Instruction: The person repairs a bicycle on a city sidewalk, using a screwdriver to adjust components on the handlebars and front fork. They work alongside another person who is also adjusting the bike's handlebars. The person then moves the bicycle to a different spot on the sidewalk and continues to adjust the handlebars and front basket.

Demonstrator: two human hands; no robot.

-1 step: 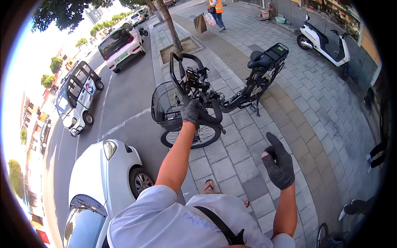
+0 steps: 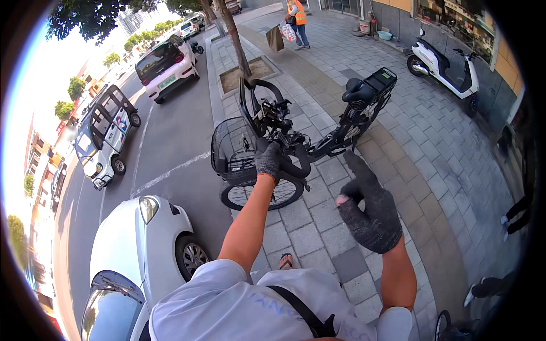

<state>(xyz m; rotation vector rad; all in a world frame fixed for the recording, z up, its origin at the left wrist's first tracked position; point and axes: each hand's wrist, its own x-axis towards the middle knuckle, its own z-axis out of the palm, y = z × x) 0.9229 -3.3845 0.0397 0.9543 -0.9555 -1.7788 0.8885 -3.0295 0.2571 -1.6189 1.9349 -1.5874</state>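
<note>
L hand [image 2: 268,159]: fingers clamped on handlebar [image 2: 305,159]; R hand [image 2: 371,211]: fingers apart, mid-air; black bike [image 2: 326,149] on pavement [image 2: 449,176], tree [image 2: 236,44] beyond, white car [image 2: 122,238] nr front wheel [image 2: 293,196]; scooter [image 2: 446,65] by wall [image 2: 392,20]

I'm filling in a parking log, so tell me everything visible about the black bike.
The bike is black, with a low frame that looks like metal, a dark saddle, a rear rack, a front mesh basket and a spoked front wheel. It stands on grey paving near the kerb, front wheel turned toward the road. The gloved left hand is closed on its curved handlebar; the right hand appears clear of it.
</note>
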